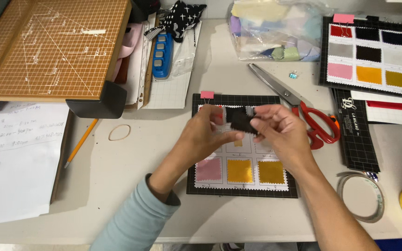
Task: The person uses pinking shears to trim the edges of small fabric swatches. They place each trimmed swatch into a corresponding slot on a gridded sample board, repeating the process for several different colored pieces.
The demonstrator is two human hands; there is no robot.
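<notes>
Both hands, the left hand [205, 132] and the right hand [278, 132], pinch a small black fabric swatch [242, 122] just above the sample card [238, 188] on the desk [117, 186], whose bottom row already carries pink and gold swatches while upper squares look bare.

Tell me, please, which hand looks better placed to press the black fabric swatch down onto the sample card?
Probably the right hand: its fingertips pinch the black swatch directly above the sample card; the left hand only steadies its edge.

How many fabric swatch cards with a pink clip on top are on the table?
2. One swatch card lies in the middle, under the left hand and right hand, which hold a black swatch. The other card is at top right.
</notes>
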